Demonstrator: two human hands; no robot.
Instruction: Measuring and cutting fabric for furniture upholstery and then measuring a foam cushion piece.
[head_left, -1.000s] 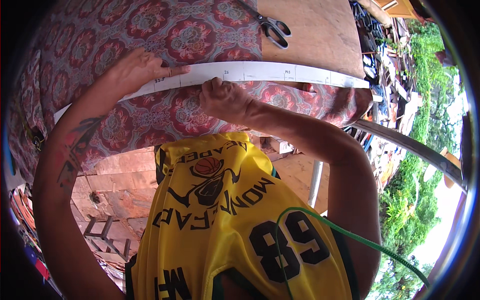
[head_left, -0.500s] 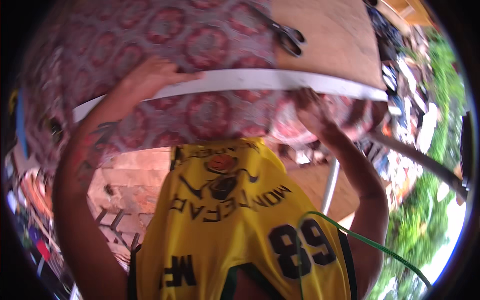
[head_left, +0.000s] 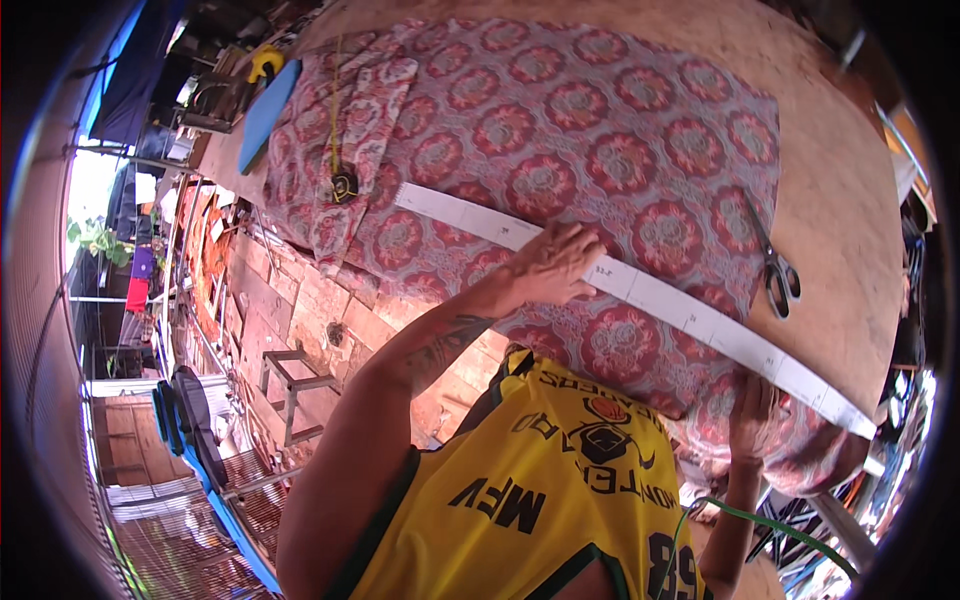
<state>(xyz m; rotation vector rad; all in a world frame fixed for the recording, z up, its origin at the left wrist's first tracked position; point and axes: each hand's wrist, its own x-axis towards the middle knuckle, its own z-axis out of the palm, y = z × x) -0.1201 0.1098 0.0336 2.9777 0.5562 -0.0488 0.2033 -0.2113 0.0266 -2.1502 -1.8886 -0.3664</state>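
A long white strip (head_left: 660, 300) with handwritten marks lies slantwise across red and grey patterned fabric (head_left: 540, 180). My left hand (head_left: 560, 262) rests on top of the strip near its middle, fingers stretched out over it. Lower and to the right, my right hand (head_left: 755, 415) lies on the fabric's near edge, its fingers extended up to the strip's near side; they look flat, with nothing visible in them. Black-handled scissors (head_left: 778, 285) lie beyond the strip on the right, their blades across the fabric's edge.
The fabric covers a wooden tabletop (head_left: 830, 200). A tape measure (head_left: 344, 186) with its yellow blade drawn out sits on a folded fabric piece at the left, near a blue flat object (head_left: 270, 115). A small stool frame (head_left: 292, 385) stands on the tiled floor. A green cord (head_left: 790, 540) hangs lower right.
The view has swung left, showing more of the floor and the table's far left. My left hand now lies at the strip's middle, and my right hand is by its near edge farther right.
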